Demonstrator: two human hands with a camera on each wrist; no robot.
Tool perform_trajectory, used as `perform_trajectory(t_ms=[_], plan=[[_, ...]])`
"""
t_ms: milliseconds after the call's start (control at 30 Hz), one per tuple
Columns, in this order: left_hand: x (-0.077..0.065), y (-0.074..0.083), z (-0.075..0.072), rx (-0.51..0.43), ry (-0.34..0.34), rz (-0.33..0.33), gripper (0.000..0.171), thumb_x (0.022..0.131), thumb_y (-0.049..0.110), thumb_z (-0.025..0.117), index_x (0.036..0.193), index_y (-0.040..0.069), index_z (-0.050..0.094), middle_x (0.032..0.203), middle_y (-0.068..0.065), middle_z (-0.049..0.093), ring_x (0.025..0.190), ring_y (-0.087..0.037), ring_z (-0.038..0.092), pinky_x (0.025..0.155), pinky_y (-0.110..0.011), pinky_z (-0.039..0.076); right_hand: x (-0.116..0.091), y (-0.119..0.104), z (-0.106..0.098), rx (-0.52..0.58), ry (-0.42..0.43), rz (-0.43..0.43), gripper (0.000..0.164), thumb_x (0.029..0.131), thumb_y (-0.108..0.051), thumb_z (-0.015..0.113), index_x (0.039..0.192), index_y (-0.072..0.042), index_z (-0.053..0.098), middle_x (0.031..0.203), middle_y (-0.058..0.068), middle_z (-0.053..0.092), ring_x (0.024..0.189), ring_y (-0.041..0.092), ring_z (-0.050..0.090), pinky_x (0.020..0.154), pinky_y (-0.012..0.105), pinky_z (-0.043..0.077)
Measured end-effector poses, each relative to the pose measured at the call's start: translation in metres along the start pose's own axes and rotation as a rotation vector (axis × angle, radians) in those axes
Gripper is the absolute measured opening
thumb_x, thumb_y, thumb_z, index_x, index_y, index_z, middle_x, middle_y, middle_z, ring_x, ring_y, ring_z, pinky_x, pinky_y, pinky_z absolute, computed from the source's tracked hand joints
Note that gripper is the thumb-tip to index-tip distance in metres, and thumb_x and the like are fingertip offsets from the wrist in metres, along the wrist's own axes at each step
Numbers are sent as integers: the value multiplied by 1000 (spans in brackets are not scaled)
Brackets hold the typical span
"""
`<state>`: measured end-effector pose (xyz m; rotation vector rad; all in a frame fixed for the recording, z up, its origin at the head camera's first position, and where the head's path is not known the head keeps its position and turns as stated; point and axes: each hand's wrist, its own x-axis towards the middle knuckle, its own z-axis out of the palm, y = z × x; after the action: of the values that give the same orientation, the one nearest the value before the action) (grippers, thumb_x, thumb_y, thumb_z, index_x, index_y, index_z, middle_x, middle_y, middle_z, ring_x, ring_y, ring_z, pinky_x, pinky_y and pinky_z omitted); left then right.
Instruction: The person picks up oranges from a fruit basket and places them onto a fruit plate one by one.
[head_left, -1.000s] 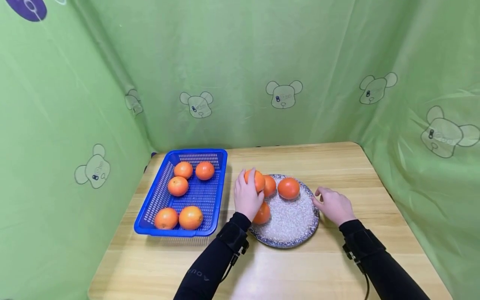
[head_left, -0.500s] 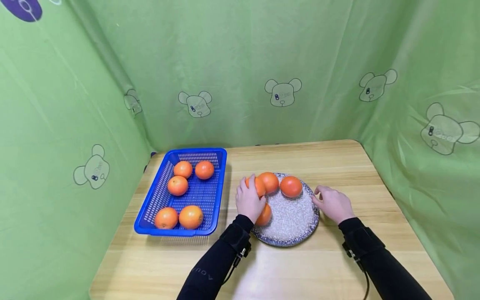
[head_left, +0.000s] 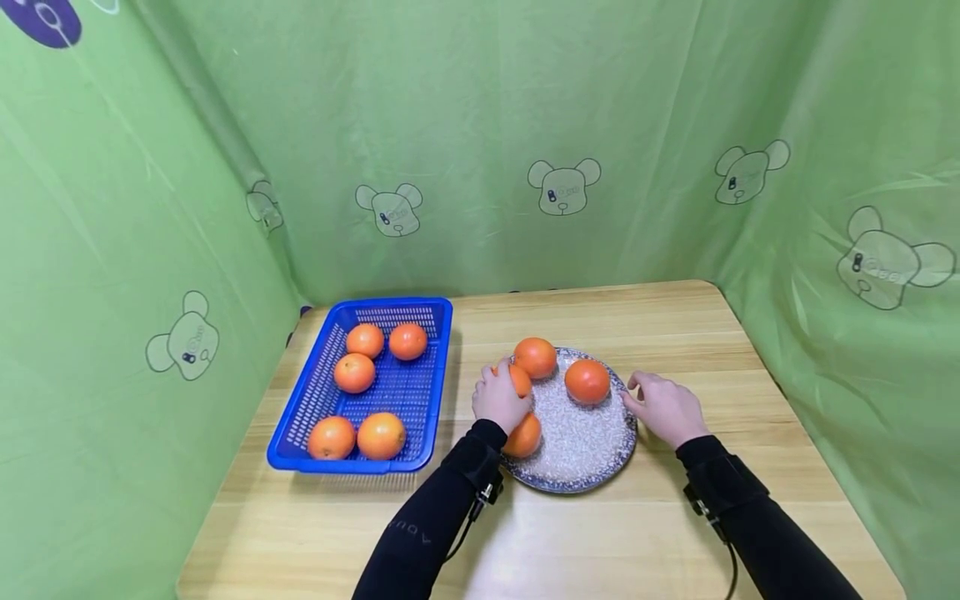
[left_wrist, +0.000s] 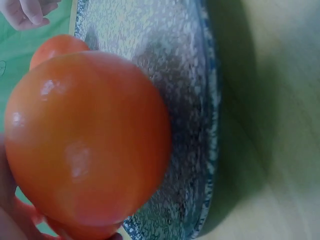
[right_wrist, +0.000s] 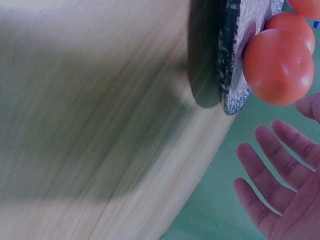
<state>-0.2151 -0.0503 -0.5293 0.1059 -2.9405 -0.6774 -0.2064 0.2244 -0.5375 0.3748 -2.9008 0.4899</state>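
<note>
The left hand is cupping an orange at the left rim of the speckled plate, its fingers curling over the top of the fruit, which is sitting low on or just above the plate surface. Directly beneath the wrist, a second orange is lying on the near-left part of the plate, touching or nearly touching the held one; the left wrist view is filling up with the gripped orange over the plate's blue-flecked rim.

The risk here is a knock-on roll. The held orange is crowding the one below the wrist and another orange at the far rim, so any sideways drag of the hand could be nudging one of them off the shallow plate onto the worktop. The fourth orange is sitting apart, toward the right, and looks safer.

The right hand is resting at the plate's right edge with fingers loosely spread and holding nothing; in the right wrist view its fingers are hanging apart just beside the rim. Whether they are actually touching the plate I cannot tell. Both forearms, in black sleeves, are angling in from the near edge of the worktop.

To the left, well apart, a blue basket is holding five more oranges.
</note>
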Motion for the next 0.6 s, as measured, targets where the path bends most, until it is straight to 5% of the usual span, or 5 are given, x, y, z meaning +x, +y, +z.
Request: perform_trajectory(t_ms=[333,467,600], plan=[[6,4,-11,78,-161,-49,75,71,41,71,134,13,39,115,-17,49,94,-33,55,69,-44,46,0,0,-1,9,2,11,24,83,-33,61,90,-11,60,71,0,56,53,14,49,45,29,36],[11,7,-23,120,-154,-11,81,73,46,67,138,12,36,120,-18,50,99,-33,55,76,-44,47,-1,2,-1,10,-2,2,25,83,-34,61,91,-10,60,72,0,57,53,13,49,44,28,36],[19,17,-56,63,-80,38,81,78,45,63,142,9,29,134,-22,41,111,-36,50,86,-46,44,-1,3,-1,9,-6,-2,26,84,-34,60,91,-10,60,72,0,57,53,13,49,44,28,36]])
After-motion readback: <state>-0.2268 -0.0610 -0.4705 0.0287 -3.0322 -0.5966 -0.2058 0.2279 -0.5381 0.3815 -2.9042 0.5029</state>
